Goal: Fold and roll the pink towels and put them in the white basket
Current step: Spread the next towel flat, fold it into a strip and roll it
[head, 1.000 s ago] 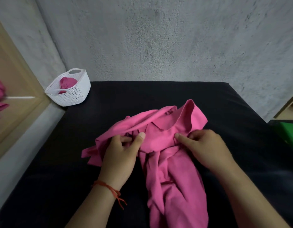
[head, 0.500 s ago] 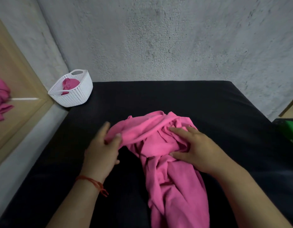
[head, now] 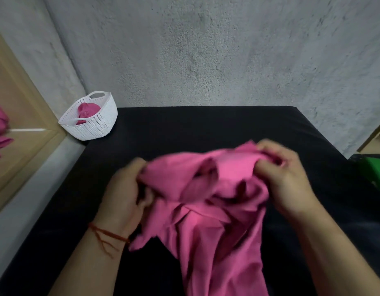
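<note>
Nearest you, at the bottom centre of the frame, the long tail of the pink towel trails down over the front of the black desk. Its upper part is bunched in a loose heap between your 2 hands at mid-frame. Your left hand has its fingers curled into the left side of the heap. Your right hand pinches a raised fold at the upper right, though blur hides exactly how those fingers lie. Expect the cloth to be light, soft and limp: it will sag, cling to itself and keep no shape, so it probably cannot be folded from this bunch. Find 2 corners of 1 edge, pinch each firmly and draw them apart so the towel lies flat on the desk. Take hold at the hems, not in the middle, or the layers will slide. Farther off, at the left of the frame, the white basket sits at the desk's far corner, already holding 1 rolled pink towel.
</note>
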A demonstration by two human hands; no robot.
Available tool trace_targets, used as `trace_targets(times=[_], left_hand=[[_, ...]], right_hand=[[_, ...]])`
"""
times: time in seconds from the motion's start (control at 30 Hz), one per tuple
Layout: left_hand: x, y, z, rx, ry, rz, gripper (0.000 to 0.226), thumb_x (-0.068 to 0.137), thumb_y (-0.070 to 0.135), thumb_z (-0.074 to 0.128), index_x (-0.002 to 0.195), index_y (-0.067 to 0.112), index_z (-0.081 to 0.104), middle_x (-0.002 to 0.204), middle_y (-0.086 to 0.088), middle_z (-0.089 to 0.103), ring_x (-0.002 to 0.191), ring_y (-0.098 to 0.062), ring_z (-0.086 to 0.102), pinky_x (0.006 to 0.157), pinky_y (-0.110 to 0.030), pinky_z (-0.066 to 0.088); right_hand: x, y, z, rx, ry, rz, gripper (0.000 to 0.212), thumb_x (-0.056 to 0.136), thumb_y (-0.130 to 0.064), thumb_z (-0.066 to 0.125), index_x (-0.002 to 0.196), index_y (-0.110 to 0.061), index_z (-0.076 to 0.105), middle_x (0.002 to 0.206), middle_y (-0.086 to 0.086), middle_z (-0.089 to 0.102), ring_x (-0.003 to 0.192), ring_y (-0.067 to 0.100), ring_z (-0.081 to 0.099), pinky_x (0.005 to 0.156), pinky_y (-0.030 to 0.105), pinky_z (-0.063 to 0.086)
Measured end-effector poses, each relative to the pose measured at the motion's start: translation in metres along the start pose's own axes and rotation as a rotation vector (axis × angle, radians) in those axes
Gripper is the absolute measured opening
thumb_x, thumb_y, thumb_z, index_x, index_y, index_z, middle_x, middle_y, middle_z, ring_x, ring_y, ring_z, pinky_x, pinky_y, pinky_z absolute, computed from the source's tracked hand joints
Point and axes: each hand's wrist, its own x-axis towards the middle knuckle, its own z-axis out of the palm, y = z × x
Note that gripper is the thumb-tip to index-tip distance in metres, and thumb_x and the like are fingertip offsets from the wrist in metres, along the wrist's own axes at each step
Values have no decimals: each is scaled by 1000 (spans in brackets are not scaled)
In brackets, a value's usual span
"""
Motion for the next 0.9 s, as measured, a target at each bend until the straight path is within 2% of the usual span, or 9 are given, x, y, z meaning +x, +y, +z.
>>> trace_targets(times=[0.07, 0.17, 0.33, 0.43, 0.53, 0.63, 0.73, 0.83, 0.9], left_hand=[[10, 6, 2, -148, 16, 211, 24, 106, 27, 51, 123, 21, 67, 123, -5, 71, 111, -15, 68, 95, -27, 55], [11, 3, -12, 444, 33, 535, 76, 102, 34, 62, 164, 42, 17, 172, 12, 19, 156, -2, 20, 127, -30, 20], [17, -26, -22, 819, 28, 337, 50, 97, 33, 67, 144, 38, 51, 141, 21, 59, 129, 6, 54, 114, -38, 44], [19, -34, -24, 1033, 115, 236, 40, 95, 33, 69, 133, 32, 59, 126, 13, 66, 107, 5, 62, 94, -24, 50], [15, -37, -20, 1075, 60, 196, 30, 91, 40, 74, 119, 34, 65, 110, 14, 69, 92, 5, 64, 85, -22, 53], [9, -45, -16, 1163, -117, 116, 54, 80, 60, 76, 127, 38, 61, 123, 20, 59, 108, 3, 59, 95, -25, 50], [8, -63, -13, 1441, -190, 68, 65, 79, 62, 77, 136, 36, 57, 131, 11, 47, 121, -15, 48, 106, -35, 44], [10, -70, -12, 1384, -158, 139, 13, 88, 39, 78, 91, 29, 70, 99, 13, 60, 92, -12, 62, 86, -37, 54], [14, -68, -17, 1355, -110, 154, 17, 91, 32, 74, 79, 25, 64, 83, 8, 64, 77, -14, 65, 77, -41, 55]], right_hand=[[8, 5, 8, 207, 227, 41, 56, 94, -13, 76, 145, -17, 55, 142, 4, 64, 117, 13, 67, 99, 40, 54], [11, 13, 9, 116, 266, 118, 100, 91, -28, 83, 163, -51, 17, 173, -17, 19, 152, 9, 36, 122, 40, 37], [1, 30, 20, -20, 50, 202, 63, 91, -10, 81, 140, -45, 62, 144, -20, 62, 135, 7, 58, 110, 41, 52], [-4, 39, 21, -137, 72, 256, 46, 90, -13, 82, 121, -46, 71, 126, -21, 70, 117, 6, 68, 105, 47, 56], [-5, 38, 19, -282, 129, 328, 39, 88, -38, 84, 121, -50, 66, 121, -22, 69, 107, 4, 70, 99, 45, 59], [-6, 37, 14, -340, 15, 467, 66, 70, -75, 82, 127, -51, 60, 115, -17, 73, 100, 6, 73, 93, 43, 60], [-7, 39, 14, -426, -95, 421, 41, 76, -47, 87, 114, -45, 71, 99, -11, 78, 87, 12, 77, 84, 44, 63], [-5, 41, 10, -304, 75, 294, 22, 91, -12, 79, 96, -33, 81, 82, -4, 78, 70, 16, 71, 73, 41, 60], [-2, 42, 3, -149, 195, 276, 17, 93, -8, 78, 93, -24, 82, 85, 3, 79, 75, 16, 70, 79, 41, 59]])
